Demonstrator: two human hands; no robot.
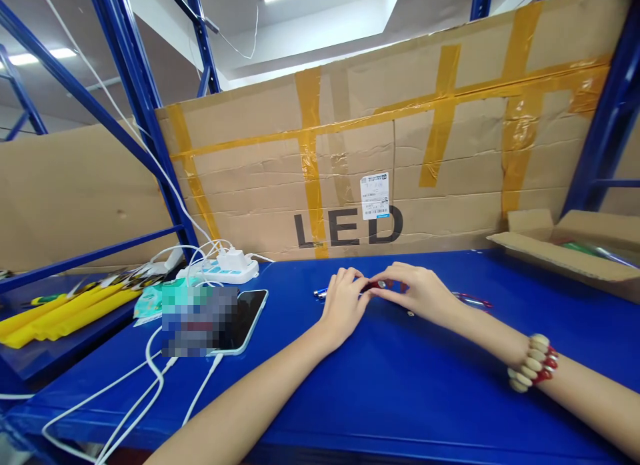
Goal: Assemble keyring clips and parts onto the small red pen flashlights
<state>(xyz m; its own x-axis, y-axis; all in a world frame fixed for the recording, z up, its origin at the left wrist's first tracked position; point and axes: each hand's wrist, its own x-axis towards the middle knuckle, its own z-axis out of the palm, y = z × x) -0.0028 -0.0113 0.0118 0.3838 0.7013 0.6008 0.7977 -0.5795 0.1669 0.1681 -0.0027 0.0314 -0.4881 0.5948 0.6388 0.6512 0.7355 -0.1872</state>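
Both hands meet on the blue table [400,385], fingers curled narrow: the left hand [344,305] and right hand [417,293] pinch a small red part [374,286] between their fingertips, in front of the LED carton [450,151]. Blue-tipped pieces [321,293] lie just left of the left hand; red-rimmed glasses [473,301] lie behind the right wrist. A phone [247,318] sits well left; an open box [575,248] at far right.

I read "LED" in large dark letters on the cardboard box [400,145]; its white sticker label [375,195] carries print too small to read.
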